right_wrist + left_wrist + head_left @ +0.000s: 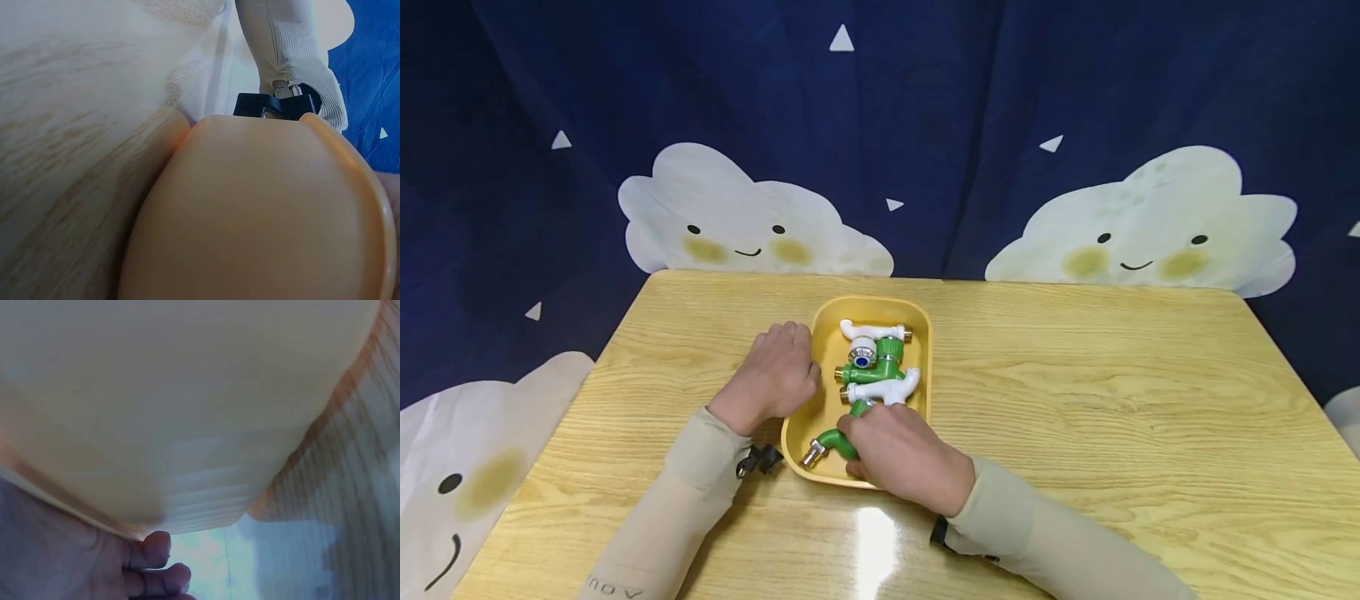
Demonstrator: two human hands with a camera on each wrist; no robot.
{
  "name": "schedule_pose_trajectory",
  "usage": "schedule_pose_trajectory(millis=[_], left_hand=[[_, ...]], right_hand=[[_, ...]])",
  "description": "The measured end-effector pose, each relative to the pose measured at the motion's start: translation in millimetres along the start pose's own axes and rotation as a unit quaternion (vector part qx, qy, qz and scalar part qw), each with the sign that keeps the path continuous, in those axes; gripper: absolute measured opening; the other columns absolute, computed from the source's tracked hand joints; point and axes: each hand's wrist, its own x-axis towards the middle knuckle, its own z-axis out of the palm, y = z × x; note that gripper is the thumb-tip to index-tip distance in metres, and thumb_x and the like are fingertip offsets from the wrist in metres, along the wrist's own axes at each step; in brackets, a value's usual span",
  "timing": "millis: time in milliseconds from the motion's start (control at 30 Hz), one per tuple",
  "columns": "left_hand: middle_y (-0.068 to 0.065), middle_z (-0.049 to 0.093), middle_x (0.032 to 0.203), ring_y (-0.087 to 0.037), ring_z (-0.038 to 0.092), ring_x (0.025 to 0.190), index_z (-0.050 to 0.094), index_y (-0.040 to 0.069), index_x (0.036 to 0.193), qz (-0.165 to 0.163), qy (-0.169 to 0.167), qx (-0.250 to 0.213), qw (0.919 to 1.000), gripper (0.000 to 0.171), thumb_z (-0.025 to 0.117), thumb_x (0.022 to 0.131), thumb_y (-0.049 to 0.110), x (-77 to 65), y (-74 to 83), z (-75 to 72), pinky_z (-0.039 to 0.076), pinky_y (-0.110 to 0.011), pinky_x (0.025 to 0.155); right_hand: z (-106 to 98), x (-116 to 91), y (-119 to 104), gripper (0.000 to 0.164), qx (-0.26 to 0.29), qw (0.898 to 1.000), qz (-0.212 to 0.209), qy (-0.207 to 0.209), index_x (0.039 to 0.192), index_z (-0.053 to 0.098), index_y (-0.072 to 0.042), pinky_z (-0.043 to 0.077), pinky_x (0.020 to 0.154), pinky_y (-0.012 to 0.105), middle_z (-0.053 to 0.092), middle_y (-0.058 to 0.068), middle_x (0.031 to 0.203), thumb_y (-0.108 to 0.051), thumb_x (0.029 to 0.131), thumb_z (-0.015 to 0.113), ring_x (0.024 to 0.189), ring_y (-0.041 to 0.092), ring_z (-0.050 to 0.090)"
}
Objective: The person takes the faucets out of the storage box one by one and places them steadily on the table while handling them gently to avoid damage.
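Note:
A yellow plastic tub (917, 312) holds several taps. My left hand (775, 371) grips the tub's left rim; in the left wrist view its curled fingers (156, 549) show beside the tub's outer wall (206, 444). At the near end of the tub, my right hand (906, 454) holds a green tap (835, 442) whose metal threaded end points to the near left; the fingers hide part of it. Beyond lie a white tap (880, 390), another green tap (868, 372) with a green collar, and a white tap (874, 332) at the far end.
The tub stands on a wood-grain table (1097, 392). Behind the table hangs a dark blue curtain (925, 108) printed with smiling clouds. A black strap clip (760, 460) at the left wrist sits close to the tub's near left corner.

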Motion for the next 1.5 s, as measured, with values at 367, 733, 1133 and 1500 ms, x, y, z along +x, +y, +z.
schedule_pose_trajectory(millis=[367, 733, 1133, 1500], left_hand=[[-0.012, 0.044, 0.094, -0.028, 0.04, 0.089, 0.045, 0.001, 0.102, 0.0, 0.002, -0.007, 1.0, 0.02, 0.04, 0.098, 0.019, -0.8, 1.0, -0.5, 0.033, -0.037, 0.078], [-0.012, 0.044, 0.095, -0.029, 0.041, 0.09, 0.045, 0.0, 0.103, -0.003, 0.005, 0.001, 1.0, 0.021, 0.041, 0.099, 0.02, -0.7, 1.3, -0.2, 0.033, -0.037, 0.078], [-0.012, 0.044, 0.095, -0.029, 0.04, 0.089, 0.046, 0.0, 0.104, -0.007, 0.001, 0.002, 1.0, 0.021, 0.041, 0.099, 0.02, -0.7, 1.4, -0.1, 0.033, -0.037, 0.078], [-0.011, 0.043, 0.093, -0.028, 0.04, 0.088, 0.045, 0.002, 0.102, -0.004, -0.002, 0.003, 1.0, 0.02, 0.041, 0.099, 0.021, -1.2, 1.2, -0.3, 0.032, -0.037, 0.077]], right_hand=[[0.1, 0.7, 0.6, 0.025, 0.009, 1.0, 0.001, -0.01, 0.08, 0.062, -0.018, 0.04, 0.049, 0.023, 0.049, -0.008, 0.063, -0.025, 0.085, 0.085, 0.056, 0.007, 0.047], [-1.1, 1.5, -0.8, 0.031, -0.005, 0.999, 0.008, -0.031, 0.096, 0.068, -0.016, 0.04, 0.049, 0.024, 0.052, -0.008, 0.067, -0.026, 0.078, 0.091, 0.058, 0.008, 0.049], [-0.8, 1.6, -1.1, 0.023, 0.002, 1.0, 0.011, -0.027, 0.092, 0.066, -0.016, 0.039, 0.049, 0.025, 0.052, -0.007, 0.068, -0.02, 0.082, 0.086, 0.059, 0.008, 0.049], [-1.6, -0.5, -0.7, 0.023, 0.012, 1.0, 0.012, -0.015, 0.085, 0.062, -0.018, 0.039, 0.051, 0.023, 0.051, -0.007, 0.069, -0.022, 0.084, 0.085, 0.061, 0.007, 0.049]])
